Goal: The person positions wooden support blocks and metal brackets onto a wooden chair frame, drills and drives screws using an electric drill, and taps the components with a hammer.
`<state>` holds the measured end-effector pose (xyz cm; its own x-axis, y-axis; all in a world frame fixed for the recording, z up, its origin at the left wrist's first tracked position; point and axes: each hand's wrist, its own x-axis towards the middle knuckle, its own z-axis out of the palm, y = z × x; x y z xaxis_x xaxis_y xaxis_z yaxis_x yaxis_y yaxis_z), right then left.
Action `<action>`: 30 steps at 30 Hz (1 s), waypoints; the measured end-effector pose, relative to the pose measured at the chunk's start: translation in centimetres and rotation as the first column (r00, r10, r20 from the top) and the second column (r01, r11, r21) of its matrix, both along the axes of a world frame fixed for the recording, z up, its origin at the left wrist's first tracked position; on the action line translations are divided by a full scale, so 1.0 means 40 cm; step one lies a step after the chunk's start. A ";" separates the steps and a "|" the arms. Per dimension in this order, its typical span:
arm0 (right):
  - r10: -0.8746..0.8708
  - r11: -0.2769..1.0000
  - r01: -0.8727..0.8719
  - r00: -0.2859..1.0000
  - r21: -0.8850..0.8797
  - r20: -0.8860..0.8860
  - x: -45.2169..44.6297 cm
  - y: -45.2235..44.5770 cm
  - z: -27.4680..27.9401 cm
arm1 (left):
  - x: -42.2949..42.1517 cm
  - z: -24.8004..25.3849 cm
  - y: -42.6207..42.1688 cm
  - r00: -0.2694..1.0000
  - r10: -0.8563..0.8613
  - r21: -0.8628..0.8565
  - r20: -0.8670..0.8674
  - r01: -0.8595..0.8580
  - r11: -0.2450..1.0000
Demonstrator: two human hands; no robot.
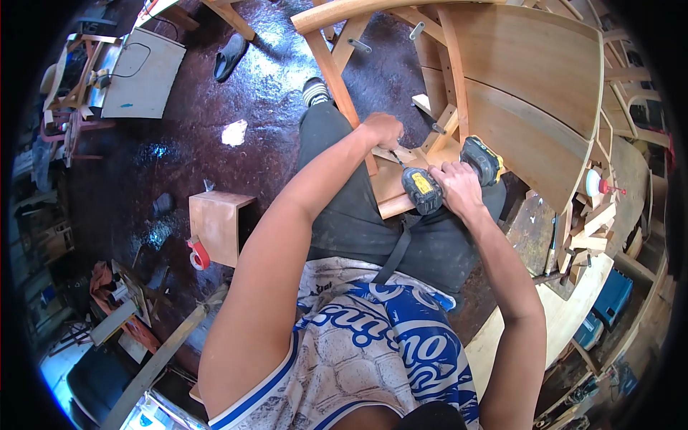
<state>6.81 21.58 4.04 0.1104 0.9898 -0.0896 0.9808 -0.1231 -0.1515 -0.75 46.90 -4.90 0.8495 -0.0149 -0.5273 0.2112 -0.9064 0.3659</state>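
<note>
My right hand (459, 188) is wrapped round the handle of a black-and-yellow cordless drill (423, 190), tilted on its side above my lap. Its thin bit points up and left, toward the wood by my left hand. My left hand (385, 130) is closed beside the slanted leg of a wooden chair frame (334, 80); whatever its fingers pinch is too small to make out. Across my thighs rests the lower part of the frame, with a wooden rail (396, 206) nearest me. Grey metal fittings (360, 46) stick out from the frame.
A large curved plywood panel (527, 79) rises at the right of the frame. Wood offcuts (595, 218) lie on a bench to the right. A small wooden box (215, 221) with a red tape roll (198, 254) stands at left. Farther off, a slipper (230, 57) is on the floor.
</note>
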 end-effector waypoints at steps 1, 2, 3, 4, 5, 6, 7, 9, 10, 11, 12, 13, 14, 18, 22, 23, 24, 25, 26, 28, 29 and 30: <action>-0.005 1.000 0.005 1.000 -0.005 -0.005 0.000 0.000 0.002 | 0.001 -0.002 -0.001 1.000 0.010 -0.007 0.013 -0.010 1.000; -0.005 1.000 0.005 1.000 -0.006 -0.002 0.001 0.001 0.004 | 0.004 -0.003 0.001 1.000 0.011 -0.008 0.016 -0.011 1.000; -0.006 1.000 0.005 1.000 -0.017 -0.002 0.001 0.003 0.007 | 0.005 -0.004 0.002 1.000 0.003 -0.008 0.013 -0.003 1.000; -0.006 1.000 0.006 1.000 -0.029 -0.003 -0.001 0.004 0.008 | 0.005 -0.005 0.003 1.000 -0.005 -0.008 0.009 0.005 1.000; -0.006 1.000 0.006 1.000 -0.029 -0.002 -0.002 0.005 0.009 | 0.001 -0.007 0.003 1.000 -0.005 -0.008 0.010 0.005 1.000; -0.002 1.000 0.001 1.000 -0.021 -0.006 -0.002 0.005 0.010 | -0.003 -0.007 0.003 0.999 0.018 -0.028 0.042 -0.017 0.999; 0.003 1.000 -0.003 1.000 -0.013 -0.011 -0.001 0.005 0.011 | -0.003 -0.008 0.003 0.996 0.041 -0.048 0.074 -0.037 0.998; -0.001 1.000 0.001 1.000 -0.002 -0.010 -0.003 0.006 0.007 | 0.003 -0.007 0.001 0.998 0.015 -0.036 0.056 -0.013 0.999; -0.005 1.000 0.005 1.000 0.010 -0.009 -0.005 0.008 0.005 | 0.004 -0.005 0.002 0.999 -0.012 -0.023 0.036 0.013 1.000; -0.003 1.000 0.004 1.000 0.009 -0.010 -0.004 0.011 0.003 | 0.004 -0.002 0.002 0.999 -0.011 -0.024 0.036 0.011 1.000; -0.011 0.999 0.011 1.000 -0.048 0.003 -0.002 0.019 0.007 | 0.005 -0.001 0.002 0.999 -0.013 -0.026 0.036 0.014 1.000; -0.017 0.994 0.018 1.000 -0.106 0.015 -0.001 0.028 0.011 | 0.005 0.000 0.003 0.999 -0.015 -0.027 0.035 0.016 1.000; -0.015 0.994 0.017 1.000 -0.108 0.013 -0.003 0.033 0.015 | 0.004 0.001 0.002 0.999 -0.013 -0.030 0.033 0.014 0.999; -0.004 0.984 0.013 0.999 -0.180 0.048 -0.008 0.054 0.025 | 0.001 -0.031 0.006 0.995 0.024 -0.094 0.095 -0.015 0.995; -0.002 0.968 0.022 0.997 -0.251 0.082 -0.012 0.072 0.032 | 0.008 -0.018 0.001 0.998 -0.013 -0.074 0.059 0.018 0.997; 0.003 0.967 0.018 0.997 -0.255 0.082 -0.012 0.073 0.033 | 0.006 -0.009 0.000 0.998 -0.009 -0.078 0.059 0.013 0.997; 0.013 0.966 0.011 0.996 -0.260 0.091 -0.013 0.073 0.034 | 0.004 -0.011 0.000 0.998 0.005 -0.091 0.061 0.001 0.996; 0.021 0.965 0.006 0.995 -0.264 0.101 -0.013 0.073 0.034 | 0.005 -0.013 0.001 0.998 0.016 -0.103 0.063 -0.010 0.995; 0.021 0.964 0.006 0.995 -0.265 0.102 -0.012 0.071 0.032 | 0.005 -0.015 0.003 0.998 0.016 -0.104 0.064 -0.010 0.995; -0.001 0.967 0.024 0.996 -0.255 0.093 -0.017 0.065 0.028 | -0.001 -0.025 0.004 0.993 0.047 -0.139 0.105 -0.032 0.990; 0.001 0.967 0.023 0.996 -0.254 0.092 -0.017 0.065 0.025 | -0.001 -0.029 0.006 0.993 0.048 -0.138 0.104 -0.034 0.990; 0.003 0.964 0.025 0.994 -0.263 0.105 -0.019 0.067 0.027 | 0.000 -0.032 0.005 0.994 0.044 -0.131 0.096 -0.031 0.991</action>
